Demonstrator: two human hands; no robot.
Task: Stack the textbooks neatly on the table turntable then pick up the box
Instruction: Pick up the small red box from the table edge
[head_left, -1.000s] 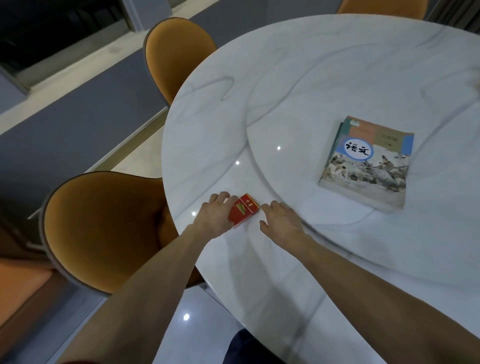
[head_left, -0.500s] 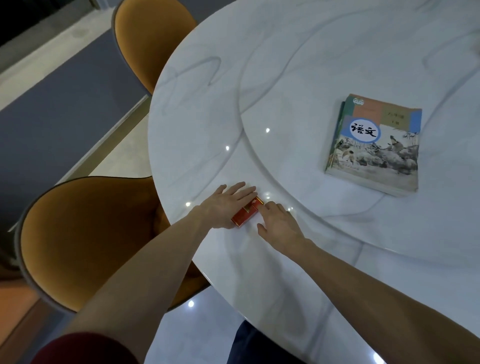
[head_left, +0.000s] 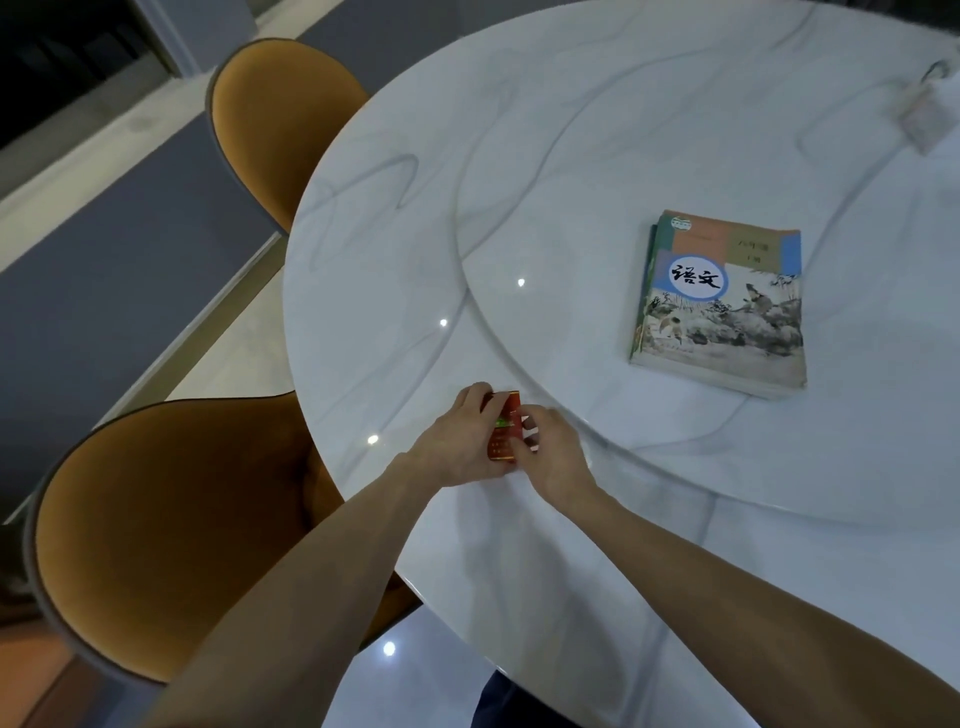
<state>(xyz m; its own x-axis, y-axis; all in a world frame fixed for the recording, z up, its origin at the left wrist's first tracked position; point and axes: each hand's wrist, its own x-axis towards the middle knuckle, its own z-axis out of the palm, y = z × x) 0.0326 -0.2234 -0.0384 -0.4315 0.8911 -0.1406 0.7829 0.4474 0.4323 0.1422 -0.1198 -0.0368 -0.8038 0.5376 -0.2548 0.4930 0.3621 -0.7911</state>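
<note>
A small red box (head_left: 505, 425) is gripped between my left hand (head_left: 464, 439) and my right hand (head_left: 555, 453), just above the white marble table (head_left: 384, 291) near its front-left edge. The left fingers wrap its left side and top; the right fingers pinch its right side. Whether the box still touches the table is unclear. A neat stack of textbooks (head_left: 722, 304), top cover illustrated with blue-circled characters, lies on the round turntable (head_left: 571, 171) to the right and farther away.
Two orange chairs stand at the table's left: one near (head_left: 171, 525), one farther back (head_left: 280, 130). A small pale object with a ring (head_left: 922, 111) lies at the far right of the table. Floor and a grey wall are on the left.
The box lay flat on the table under my left fingers; now both hands close around it and it is tilted up on edge. My right hand moved in against it.
</note>
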